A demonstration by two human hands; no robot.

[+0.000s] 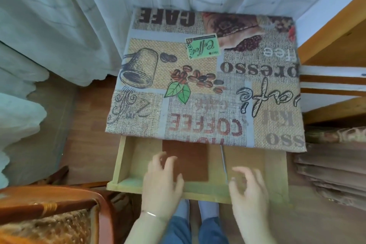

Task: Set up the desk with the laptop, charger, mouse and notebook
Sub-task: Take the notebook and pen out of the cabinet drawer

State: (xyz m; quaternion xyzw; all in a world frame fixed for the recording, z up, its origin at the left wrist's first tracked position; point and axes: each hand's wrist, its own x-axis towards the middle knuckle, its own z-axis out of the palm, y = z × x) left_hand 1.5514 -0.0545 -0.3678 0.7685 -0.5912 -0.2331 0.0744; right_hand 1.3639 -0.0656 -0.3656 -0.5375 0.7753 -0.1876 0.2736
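Note:
A small desk (208,77) covered with a coffee-print cloth stands in front of me, with nothing on top. Its wooden drawer (126,164) is pulled out toward me. Inside lies a brown notebook (190,156), flat, and a thin metal pen-like stick (224,162) to its right. My left hand (161,182) hovers over the notebook's left edge, fingers spread, and holds nothing. My right hand (247,188) hangs over the drawer's front right, fingers curled apart, also with nothing in it. No laptop, charger or mouse is in view.
A wicker chair (51,214) with a wooden frame stands at the lower left. White curtains (59,25) hang behind and left of the desk. A wooden shelf unit (332,49) and stacked cardboard (332,174) are on the right. My legs show under the drawer.

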